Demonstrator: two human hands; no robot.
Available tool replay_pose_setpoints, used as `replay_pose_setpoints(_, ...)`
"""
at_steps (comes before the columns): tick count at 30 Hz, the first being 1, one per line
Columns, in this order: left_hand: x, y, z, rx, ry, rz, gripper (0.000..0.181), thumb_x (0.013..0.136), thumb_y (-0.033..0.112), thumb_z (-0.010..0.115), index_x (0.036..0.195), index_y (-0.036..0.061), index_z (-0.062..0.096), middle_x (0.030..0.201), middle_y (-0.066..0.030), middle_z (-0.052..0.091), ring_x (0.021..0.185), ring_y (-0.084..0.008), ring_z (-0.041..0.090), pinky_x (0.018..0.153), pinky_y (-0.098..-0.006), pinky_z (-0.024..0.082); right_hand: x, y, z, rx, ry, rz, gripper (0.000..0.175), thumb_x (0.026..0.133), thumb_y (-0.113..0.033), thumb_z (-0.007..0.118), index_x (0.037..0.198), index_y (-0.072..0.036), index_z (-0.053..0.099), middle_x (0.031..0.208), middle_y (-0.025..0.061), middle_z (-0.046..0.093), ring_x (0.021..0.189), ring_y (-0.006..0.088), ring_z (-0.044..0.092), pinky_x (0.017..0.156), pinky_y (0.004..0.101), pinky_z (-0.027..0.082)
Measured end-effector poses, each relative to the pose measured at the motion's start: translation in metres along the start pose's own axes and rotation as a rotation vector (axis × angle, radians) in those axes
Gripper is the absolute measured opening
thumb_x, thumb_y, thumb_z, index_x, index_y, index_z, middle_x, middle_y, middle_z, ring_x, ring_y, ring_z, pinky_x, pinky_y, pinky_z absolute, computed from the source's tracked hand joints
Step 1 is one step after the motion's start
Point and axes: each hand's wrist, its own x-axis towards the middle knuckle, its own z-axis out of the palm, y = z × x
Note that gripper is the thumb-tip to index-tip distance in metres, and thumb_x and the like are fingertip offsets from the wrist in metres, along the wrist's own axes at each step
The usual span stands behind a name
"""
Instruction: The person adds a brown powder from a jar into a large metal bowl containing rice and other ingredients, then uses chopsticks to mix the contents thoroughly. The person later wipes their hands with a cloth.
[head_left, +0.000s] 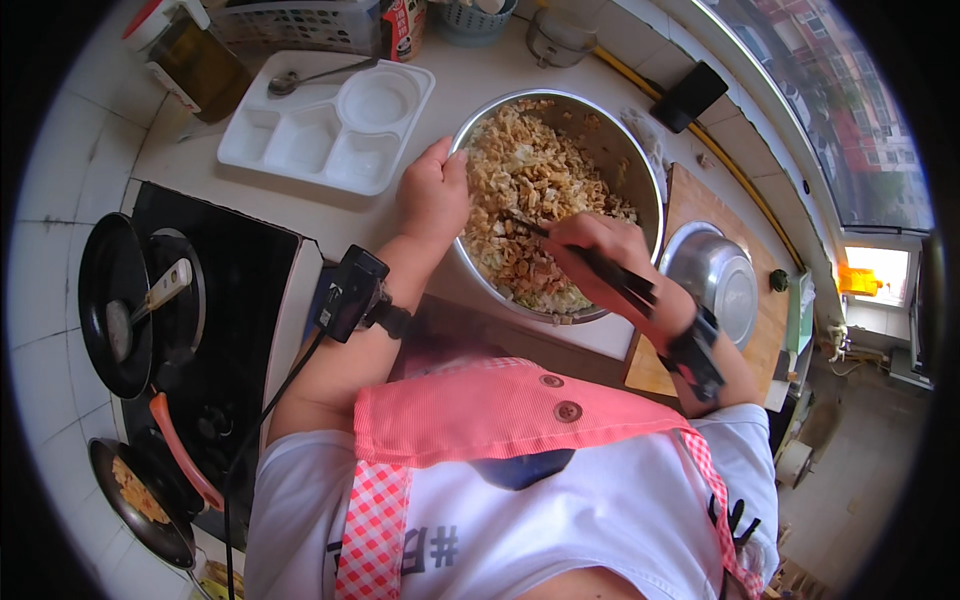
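Observation:
A large steel bowl stands on the counter before me, holding a chopped, mixed filling of brown and pale bits. My left hand grips the bowl's left rim, thumb at the edge. Over the bowl's lower right part, my right hand is closed around dark chopsticks, whose tips are down in the filling. Paler shreds lie near the rim closest to me. The palm and some fingers of my right hand are hidden.
A white compartment tray with a metal spoon lies left of the bowl. To the right, an upturned metal basin rests on a wooden cutting board. Frying pans sit on the black cooktop. An oil jar stands at back left.

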Motion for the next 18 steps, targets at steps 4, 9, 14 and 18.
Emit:
replay_pose_setpoints(4,0.000,0.003,-0.004,0.002,-0.043,0.003,0.026,0.089,0.024,0.054,0.105,0.0052,0.062,0.081,-0.0184,0.065,0.080,-0.0367,0.062,0.071,-0.0420,0.048,-0.005,0.035,0.002,0.058,0.199,0.087,0.010,0.081,-0.002,0.067,0.082,-0.005,0.057,0.073,0.0099,0.061,0.069,0.0208,0.063,0.061,0.0299,0.049)
replay_pose_setpoints(9,-0.002,0.005,-0.004,0.031,-0.036,-0.013,0.024,0.090,0.025,0.052,0.101,0.0063,0.062,0.075,-0.0183,0.063,0.074,-0.0381,0.060,0.068,-0.0433,0.047,-0.024,0.020,-0.040,0.162,0.278,0.469,0.007,0.085,-0.003,0.066,0.088,-0.002,0.060,0.082,0.0081,0.065,0.073,0.0121,0.060,0.064,0.0258,0.048)
replay_pose_setpoints(14,0.000,0.007,-0.003,-0.031,-0.008,0.026,0.024,0.090,0.024,0.052,0.102,0.0071,0.063,0.078,-0.0184,0.064,0.076,-0.0382,0.061,0.069,-0.0425,0.047,0.017,0.007,-0.081,0.105,-0.013,0.281,0.008,0.086,-0.004,0.064,0.090,0.000,0.059,0.091,0.0102,0.066,0.077,0.0121,0.059,0.066,0.0267,0.048)
replay_pose_setpoints(18,0.001,0.012,-0.008,0.059,-0.093,-0.025,0.029,0.091,0.018,0.055,0.114,0.0012,0.061,0.089,-0.0136,0.069,0.079,-0.0182,0.064,0.073,-0.0298,0.048,0.094,0.020,-0.072,0.140,-0.387,-0.048,0.009,0.085,-0.007,0.066,0.091,-0.003,0.062,0.085,0.0074,0.063,0.077,0.0159,0.059,0.069,0.0291,0.046)
